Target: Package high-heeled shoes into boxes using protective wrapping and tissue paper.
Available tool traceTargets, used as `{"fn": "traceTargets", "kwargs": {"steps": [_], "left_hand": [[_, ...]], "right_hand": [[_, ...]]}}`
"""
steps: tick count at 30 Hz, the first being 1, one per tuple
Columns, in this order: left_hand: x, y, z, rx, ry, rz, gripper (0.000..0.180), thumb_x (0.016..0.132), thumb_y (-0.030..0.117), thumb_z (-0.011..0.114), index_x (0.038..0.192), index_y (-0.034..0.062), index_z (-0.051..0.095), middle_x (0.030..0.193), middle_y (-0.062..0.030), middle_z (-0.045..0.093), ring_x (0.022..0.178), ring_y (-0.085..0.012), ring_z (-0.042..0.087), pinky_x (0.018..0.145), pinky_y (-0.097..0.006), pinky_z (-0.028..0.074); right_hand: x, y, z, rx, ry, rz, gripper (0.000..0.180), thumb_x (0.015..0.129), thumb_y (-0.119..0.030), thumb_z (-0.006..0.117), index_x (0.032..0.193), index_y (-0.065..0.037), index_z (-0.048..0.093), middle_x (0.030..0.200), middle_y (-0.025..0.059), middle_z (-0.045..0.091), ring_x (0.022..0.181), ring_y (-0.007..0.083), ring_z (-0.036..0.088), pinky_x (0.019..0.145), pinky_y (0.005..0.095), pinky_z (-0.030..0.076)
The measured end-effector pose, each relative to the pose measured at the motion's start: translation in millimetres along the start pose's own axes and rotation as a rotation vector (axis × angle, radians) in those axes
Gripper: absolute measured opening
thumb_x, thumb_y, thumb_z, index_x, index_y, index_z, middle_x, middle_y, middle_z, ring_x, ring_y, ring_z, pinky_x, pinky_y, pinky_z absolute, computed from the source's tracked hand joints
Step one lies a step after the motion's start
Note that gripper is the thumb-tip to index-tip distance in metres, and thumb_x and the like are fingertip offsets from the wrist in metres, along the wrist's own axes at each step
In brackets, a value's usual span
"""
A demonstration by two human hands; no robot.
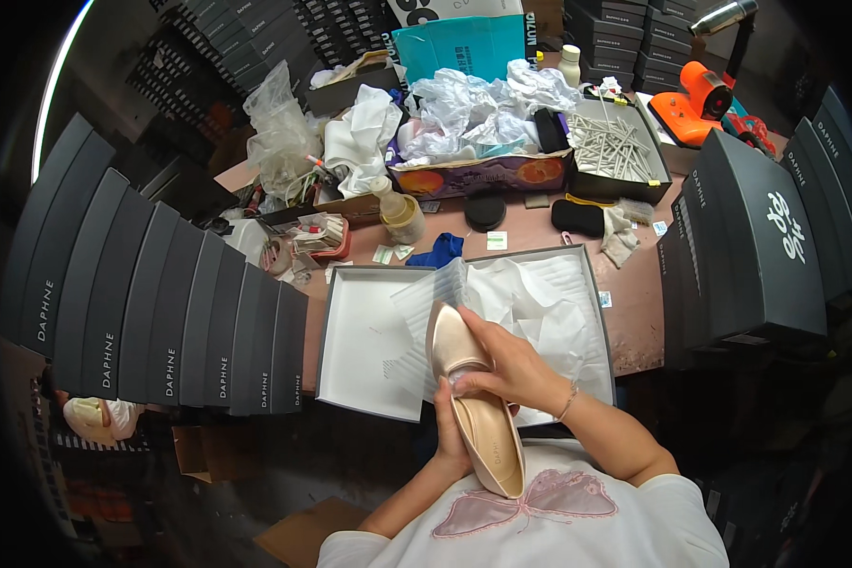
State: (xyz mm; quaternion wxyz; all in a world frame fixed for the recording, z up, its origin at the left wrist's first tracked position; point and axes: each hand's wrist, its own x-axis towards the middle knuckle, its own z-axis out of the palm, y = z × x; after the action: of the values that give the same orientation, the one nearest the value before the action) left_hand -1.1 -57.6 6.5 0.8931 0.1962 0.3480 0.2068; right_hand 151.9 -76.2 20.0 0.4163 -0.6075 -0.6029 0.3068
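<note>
Close to my body I hold a pale satin pointed shoe (491, 437), its toe pointing away and its heel end toward my shirt. My left hand (451, 431) is closed along the shoe's left side. My right hand (521, 367) grips the toe part, its thumb at the shoe's opening, where a bit of pale wadding shows. Just beyond lies an open shoebox: a white-lined tray (362, 327) at left, and a part with white tissue paper (530, 295) at right. A thin translucent sheet (415, 317) lies across the middle, partly behind the toe.
Dark shoeboxes stand in a row at left (151, 312) and in a stack at right (743, 246). Behind are a carton of crumpled paper (483, 175), a box of white sticks (606, 147), a pump bottle (398, 213), a blue cloth (437, 251) and an orange tool (696, 104).
</note>
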Motion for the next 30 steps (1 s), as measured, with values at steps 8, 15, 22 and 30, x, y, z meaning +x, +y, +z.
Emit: {"fn": "traceTargets", "kwargs": {"steps": [8, 15, 22, 30], "left_hand": [[-4.5, 1.2, 3.7, -0.018, -0.020, 0.004, 0.084, 0.085, 0.077, 0.030, 0.122, 0.0042, 0.050, 0.101, -0.0134, 0.060, 0.089, -0.0248, 0.061, 0.073, -0.036, 0.052], [-2.5, 10.4, 3.9, -0.033, -0.041, 0.142, 0.085, 0.085, 0.078, 0.029, 0.123, 0.0053, 0.050, 0.098, -0.0143, 0.061, 0.090, -0.0277, 0.062, 0.077, -0.040, 0.052], [30.4, 82.2, -36.5, -0.914, -0.598, -0.208, 0.090, 0.082, 0.058, 0.065, 0.142, -0.0004, 0.032, 0.089, -0.0162, 0.060, 0.083, -0.0236, 0.062, 0.067, -0.031, 0.054], [44.6, 74.1, -41.0, -0.912, -0.822, -0.178, 0.078, 0.092, 0.033, 0.062, 0.147, -0.0013, 0.019, 0.079, -0.0123, 0.055, 0.059, -0.0174, 0.061, 0.049, -0.022, 0.051]], "right_hand": [[-4.4, -17.0, -3.3, -0.091, 0.090, -0.103, 0.099, 0.075, -0.027, 0.077, 0.150, -0.004, 0.017, 0.124, 0.0230, 0.052, 0.108, 0.0378, 0.057, 0.088, 0.0400, 0.049], [23.2, -12.5, 0.9, -0.025, 0.066, 0.014, 0.080, 0.073, -0.020, 0.080, 0.142, -0.011, 0.041, 0.128, 0.0140, 0.056, 0.111, 0.0345, 0.058, 0.091, 0.0380, 0.049], [-17.6, -26.9, -36.7, 0.103, -0.060, -0.104, 0.069, 0.074, -0.028, 0.082, 0.131, -0.004, 0.050, 0.131, 0.0144, 0.052, 0.111, 0.0259, 0.057, 0.090, 0.0342, 0.048], [-46.8, -27.9, 37.0, 0.137, -0.177, -0.041, 0.047, 0.081, -0.027, 0.075, 0.118, -0.005, 0.056, 0.108, 0.0126, 0.060, 0.091, 0.0274, 0.064, 0.077, 0.0365, 0.053]]}}
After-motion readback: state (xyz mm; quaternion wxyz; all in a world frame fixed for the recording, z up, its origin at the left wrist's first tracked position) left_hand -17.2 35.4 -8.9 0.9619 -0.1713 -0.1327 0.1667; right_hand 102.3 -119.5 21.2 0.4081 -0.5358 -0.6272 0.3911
